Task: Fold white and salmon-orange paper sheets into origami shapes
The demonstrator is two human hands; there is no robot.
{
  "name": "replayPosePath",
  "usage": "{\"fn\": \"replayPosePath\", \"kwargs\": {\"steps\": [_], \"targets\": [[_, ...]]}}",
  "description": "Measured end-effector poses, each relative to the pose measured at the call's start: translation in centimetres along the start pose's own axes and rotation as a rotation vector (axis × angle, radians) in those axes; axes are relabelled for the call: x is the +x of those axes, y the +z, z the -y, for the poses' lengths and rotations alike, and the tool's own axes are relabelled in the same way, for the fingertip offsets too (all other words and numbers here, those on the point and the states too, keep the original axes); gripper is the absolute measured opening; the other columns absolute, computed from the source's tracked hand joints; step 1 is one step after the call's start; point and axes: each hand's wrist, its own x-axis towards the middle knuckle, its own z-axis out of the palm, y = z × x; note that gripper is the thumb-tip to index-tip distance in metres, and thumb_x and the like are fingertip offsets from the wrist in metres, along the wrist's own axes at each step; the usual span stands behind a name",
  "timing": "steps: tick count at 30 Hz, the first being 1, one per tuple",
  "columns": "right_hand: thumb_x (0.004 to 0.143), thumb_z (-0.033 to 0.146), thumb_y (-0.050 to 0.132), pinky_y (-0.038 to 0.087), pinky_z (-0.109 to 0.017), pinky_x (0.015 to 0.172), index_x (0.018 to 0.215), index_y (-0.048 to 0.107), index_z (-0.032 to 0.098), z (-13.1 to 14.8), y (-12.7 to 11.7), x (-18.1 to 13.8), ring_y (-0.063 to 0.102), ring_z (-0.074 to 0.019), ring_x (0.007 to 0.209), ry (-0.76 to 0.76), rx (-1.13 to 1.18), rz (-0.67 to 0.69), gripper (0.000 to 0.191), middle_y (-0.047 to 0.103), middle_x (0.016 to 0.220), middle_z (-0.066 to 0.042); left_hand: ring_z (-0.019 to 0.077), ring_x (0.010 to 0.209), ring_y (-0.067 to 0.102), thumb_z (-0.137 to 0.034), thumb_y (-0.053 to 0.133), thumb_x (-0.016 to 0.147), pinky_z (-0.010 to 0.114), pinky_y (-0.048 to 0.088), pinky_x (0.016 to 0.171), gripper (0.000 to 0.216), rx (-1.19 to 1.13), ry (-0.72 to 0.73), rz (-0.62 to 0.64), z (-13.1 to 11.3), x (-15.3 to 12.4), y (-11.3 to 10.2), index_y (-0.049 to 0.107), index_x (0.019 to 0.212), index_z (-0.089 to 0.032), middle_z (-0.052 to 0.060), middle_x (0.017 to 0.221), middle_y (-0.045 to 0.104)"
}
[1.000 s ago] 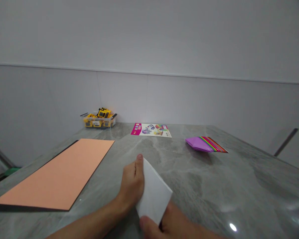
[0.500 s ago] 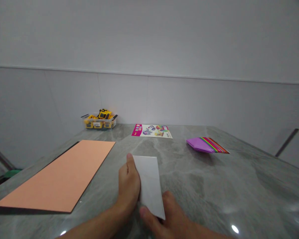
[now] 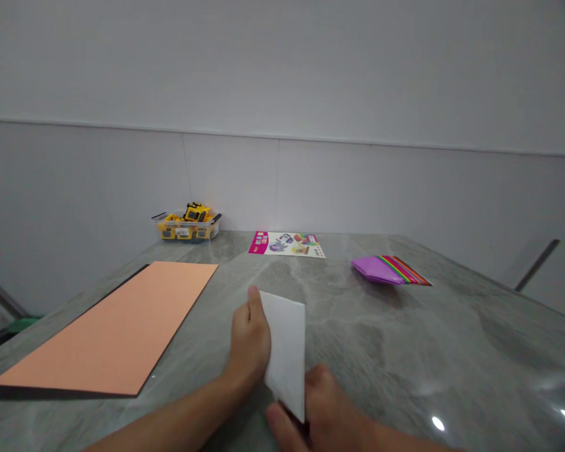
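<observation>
A folded white sheet of paper is held between both hands just above the grey marble table. My left hand grips its left edge, thumb along the top corner. At the paper's near lower corner my right hand pinches it between thumb and fingers. The paper stands tilted, its far edge raised.
A large orange sheet on a black backing lies at the left. At the back stand a clear box with a yellow toy vehicle, a printed colourful leaflet and a stack of coloured paper with purple on top. A wall closes the far side.
Both hands have turned the white paper: it was a slanted diamond, then lay long and narrow, and now stands more upright. The left thumb shifted along its top corner.
</observation>
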Motion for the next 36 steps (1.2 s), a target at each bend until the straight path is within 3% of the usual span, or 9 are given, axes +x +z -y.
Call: {"fn": "replayPosePath", "kwargs": {"steps": [3,7,13,16,20,23,27,32,36], "targets": [[0.092,0.029,0.024,0.026,-0.029,0.043,0.053,0.048,0.019,0.2,-0.3,0.2,0.027,-0.0108,0.037,-0.099,-0.210,0.003,0.046,0.032,0.043,0.001,0.0111,0.044,0.034,-0.063,0.030,0.085,0.024,0.024,0.041,0.055,0.029,0.046,-0.073,0.1,1.0,-0.3,0.034,0.049,-0.021,-0.004,0.046,0.034],[0.092,0.030,0.023,0.023,-0.029,0.041,0.049,0.045,0.021,0.1,-0.2,0.2,0.026,-0.0112,0.037,-0.228,-0.267,0.124,0.048,0.029,0.041,0.002,0.0112,0.044,0.034,-0.059,0.030,0.087,0.025,0.023,0.041,0.054,0.047,0.052,0.021,0.2,0.8,-0.1,0.035,0.049,-0.020,-0.004,0.045,0.034],[0.092,0.050,0.027,0.032,-0.025,0.045,0.044,0.050,0.018,-0.3,-0.8,0.6,0.041,-0.0095,0.037,0.160,0.009,-0.105,0.061,0.041,0.038,0.000,0.0106,0.046,0.036,-0.058,0.037,0.085,0.023,0.024,0.042,0.053,0.020,0.155,-0.080,0.1,1.9,-1.1,0.040,0.051,-0.018,-0.003,0.048,0.040],[0.088,0.061,0.027,0.034,-0.023,0.043,0.047,0.054,0.016,-1.9,-2.3,1.2,0.040,-0.0088,0.034,0.317,0.250,-0.100,0.067,0.041,0.035,0.001,0.0123,0.051,0.048,-0.052,0.054,0.080,0.021,0.036,0.046,0.040,-0.184,0.100,0.171,0.2,2.6,-1.9,0.059,0.076,-0.013,0.000,0.062,0.057],[0.077,0.066,0.048,0.034,-0.019,0.037,0.058,0.059,0.011,-4.1,-4.1,1.8,0.045,-0.0078,0.036,0.378,0.499,-0.054,0.060,0.054,0.045,-0.002,0.0185,0.061,0.062,-0.035,0.069,0.073,0.028,0.049,0.055,0.047,-0.390,-0.045,0.567,0.6,2.5,-2.5,0.055,0.112,-0.013,0.008,0.081,0.068],[0.072,0.064,0.057,0.042,-0.021,0.038,0.070,0.061,0.007,-4.3,-4.2,2.0,0.055,-0.0115,0.040,0.409,0.714,-0.015,0.057,0.060,0.054,-0.006,0.0204,0.067,0.064,-0.031,0.071,0.072,0.030,0.050,0.059,0.038,-0.393,-0.095,0.668,0.9,1.9,-2.4,0.060,0.103,-0.012,0.011,0.085,0.069],[0.067,0.064,0.061,0.042,-0.020,0.032,0.071,0.059,0.005,-3.2,-3.4,1.9,0.057,-0.0140,0.038,0.480,0.833,0.075,0.060,0.062,0.055,-0.009,0.0187,0.061,0.062,-0.033,0.068,0.074,0.028,0.047,0.055,0.026,-0.396,-0.149,0.587,0.9,1.4,-2.1,0.063,0.083,-0.009,0.011,0.077,0.069],[0.072,0.064,0.056,0.043,-0.020,0.035,0.072,0.058,0.006,-2.2,-3.3,1.5,0.057,-0.0129,0.039,0.476,0.767,0.082,0.058,0.060,0.054,-0.008,0.0172,0.054,0.059,-0.034,0.069,0.072,0.027,0.044,0.052,0.026,-0.435,-0.140,0.584,0.6,1.4,-2.3,0.061,0.075,-0.010,0.007,0.065,0.066],[0.077,0.057,0.058,0.042,-0.018,0.040,0.070,0.059,0.009,-2.3,-3.8,1.2,0.052,-0.0088,0.043,0.338,0.567,-0.045,0.048,0.057,0.056,-0.003,0.0151,0.051,0.054,-0.041,0.062,0.075,0.024,0.039,0.048,0.030,-0.193,-0.017,0.642,0.6,1.6,-2.6,0.057,0.072,-0.012,0.004,0.061,0.062]]}}
